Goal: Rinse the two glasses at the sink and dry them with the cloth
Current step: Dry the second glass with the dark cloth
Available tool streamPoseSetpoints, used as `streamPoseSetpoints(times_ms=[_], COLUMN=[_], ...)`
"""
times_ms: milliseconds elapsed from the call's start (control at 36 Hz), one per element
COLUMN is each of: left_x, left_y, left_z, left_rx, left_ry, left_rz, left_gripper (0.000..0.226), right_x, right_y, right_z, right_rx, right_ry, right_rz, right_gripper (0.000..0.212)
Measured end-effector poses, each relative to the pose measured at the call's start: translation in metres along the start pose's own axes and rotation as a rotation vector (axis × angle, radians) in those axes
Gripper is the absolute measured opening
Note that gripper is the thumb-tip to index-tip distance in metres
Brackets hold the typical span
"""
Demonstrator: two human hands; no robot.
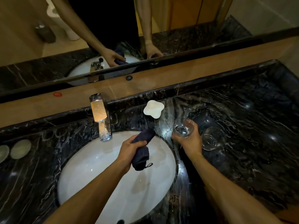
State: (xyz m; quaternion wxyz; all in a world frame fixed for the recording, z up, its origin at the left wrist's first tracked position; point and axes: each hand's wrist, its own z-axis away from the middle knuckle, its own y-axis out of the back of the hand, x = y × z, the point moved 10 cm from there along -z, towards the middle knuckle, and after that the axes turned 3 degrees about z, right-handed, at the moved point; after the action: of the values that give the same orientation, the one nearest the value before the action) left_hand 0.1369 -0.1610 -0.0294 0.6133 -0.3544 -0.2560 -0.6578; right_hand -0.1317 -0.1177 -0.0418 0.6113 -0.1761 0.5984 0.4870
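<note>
My left hand (131, 149) grips a rolled dark blue cloth (142, 156) over the white oval sink (90, 172). My right hand (190, 139) holds a clear glass (182, 129) upright just above the black marble counter, right of the basin. A second clear glass (212, 139) rests tilted on the counter, just right of my right hand. The chrome tap (101, 117) stands behind the basin; no water is seen running.
A white star-shaped soap dish (153, 109) sits behind the basin's right side. Two round pale coasters (20, 149) lie at the far left. The black marble counter (250, 126) stretches to the right. A mirror (113, 29) above a wooden ledge reflects my hands.
</note>
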Motion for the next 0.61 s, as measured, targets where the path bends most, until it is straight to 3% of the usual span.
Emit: streamPoseSetpoints(times_ms=[194,333,389,472,528,611], left_x=[0.03,0.079,0.09,0.084,0.075,0.066], left_y=[0.006,0.003,-0.001,-0.003,-0.005,-0.013], left_z=[-0.015,-0.032,-0.044,-0.066,-0.077,-0.089], left_rx=[0.171,0.396,0.435,0.415,0.365,0.237], left_ry=[-0.194,-0.398,-0.367,-0.18,-0.061,-0.019], left_rz=[-0.177,-0.593,-0.664,-0.674,-0.69,-0.785], left_gripper=[0.029,0.046,0.053,0.062,0.07,0.078], right_x=[0.005,0.009,0.012,0.019,0.023,0.025], right_y=[-0.001,0.0,0.0,0.001,0.003,0.003], right_z=[0.002,0.011,0.016,0.021,0.023,0.024], right_rx=[-0.022,-0.044,-0.053,-0.079,-0.101,-0.161], right_ry=[0.032,0.061,0.054,0.027,0.012,0.008], right_rz=[-0.043,-0.038,-0.032,-0.025,0.001,-0.004], right_gripper=[0.093,0.093,0.092,0.087,0.083,0.08])
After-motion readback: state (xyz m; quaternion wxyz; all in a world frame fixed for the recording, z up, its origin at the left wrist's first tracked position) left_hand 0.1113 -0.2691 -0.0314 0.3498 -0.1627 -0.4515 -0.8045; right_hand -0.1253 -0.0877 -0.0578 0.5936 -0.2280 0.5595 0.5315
